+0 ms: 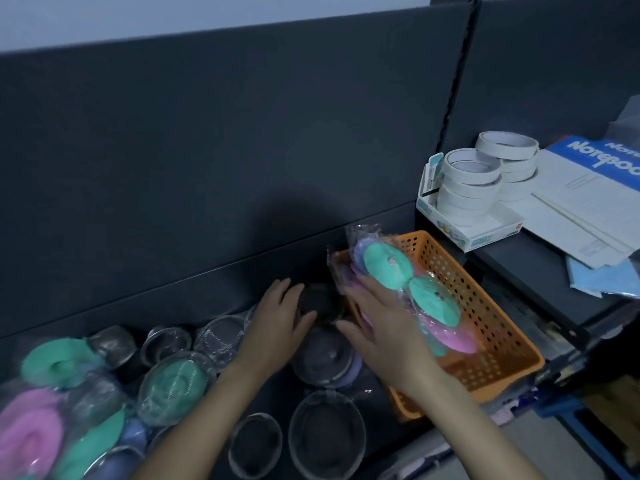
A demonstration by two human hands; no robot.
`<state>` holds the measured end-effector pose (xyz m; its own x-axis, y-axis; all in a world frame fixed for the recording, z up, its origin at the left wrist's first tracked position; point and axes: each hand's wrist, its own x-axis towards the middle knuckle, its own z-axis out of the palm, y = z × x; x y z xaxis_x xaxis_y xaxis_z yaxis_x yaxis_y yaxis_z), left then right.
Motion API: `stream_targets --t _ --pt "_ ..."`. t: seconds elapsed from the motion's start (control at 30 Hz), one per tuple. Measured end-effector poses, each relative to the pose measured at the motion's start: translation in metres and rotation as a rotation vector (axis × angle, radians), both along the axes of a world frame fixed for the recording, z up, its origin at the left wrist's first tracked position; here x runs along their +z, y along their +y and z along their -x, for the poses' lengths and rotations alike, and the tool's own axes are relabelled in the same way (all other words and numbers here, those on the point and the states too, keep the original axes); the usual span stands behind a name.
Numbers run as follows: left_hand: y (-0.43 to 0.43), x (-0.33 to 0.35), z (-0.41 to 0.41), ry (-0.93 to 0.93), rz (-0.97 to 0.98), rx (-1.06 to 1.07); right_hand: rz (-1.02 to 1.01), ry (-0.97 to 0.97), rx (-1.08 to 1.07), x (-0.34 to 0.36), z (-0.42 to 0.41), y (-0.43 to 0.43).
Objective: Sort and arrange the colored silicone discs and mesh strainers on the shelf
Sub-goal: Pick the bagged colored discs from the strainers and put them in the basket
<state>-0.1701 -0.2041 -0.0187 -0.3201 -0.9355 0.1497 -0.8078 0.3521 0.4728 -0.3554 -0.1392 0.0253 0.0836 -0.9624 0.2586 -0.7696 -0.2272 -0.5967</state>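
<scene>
The right hand (377, 327), at centre frame, presses flat with fingers extended against a bundle of wrapped silicone discs (384, 268) (teal, purple and pink) that stands on edge inside the orange perforated basket (485, 327) at centre right; it is not closed around the bundle. The left hand (280, 317), just left of it, is partly open and cupped over a dark mesh strainer (320, 303) against the rear panel of the shelf (173, 202); whether it actually grips cannot be told. More wrapped discs (59, 362) and strainers (327, 434) lie loose in the lower left and bottom centre. Handling estimate: the discs appear light, soft and flexible, and the clear film wrap is likely slippery, so hold several at once by pinching both faces near the rim. The strainers appear light, with thin mesh that may dent; grasp them by the rigid rim, not the mesh bowl.
</scene>
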Motion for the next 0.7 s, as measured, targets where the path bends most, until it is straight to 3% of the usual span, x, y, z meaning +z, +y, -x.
stream_targets --t 0.17,0.33,0.47,0.7 --pt "0.026 -0.024 -0.06 -0.052 -0.062 0.097 -0.093 0.108 0.115 -0.024 -0.044 0.004" --pt "0.049 -0.025 -0.097 -0.242 -0.023 0.181 -0.309 0.387 -0.005 -0.064 -0.064 -0.007" --pt "0.069 -0.028 -0.122 -0.339 -0.094 0.281 -0.331 0.384 -0.01 -0.077 -0.066 -0.01" --pt "0.081 -0.032 -0.152 -0.239 -0.24 0.408 -0.208 0.207 0.077 -0.075 -0.093 -0.013"
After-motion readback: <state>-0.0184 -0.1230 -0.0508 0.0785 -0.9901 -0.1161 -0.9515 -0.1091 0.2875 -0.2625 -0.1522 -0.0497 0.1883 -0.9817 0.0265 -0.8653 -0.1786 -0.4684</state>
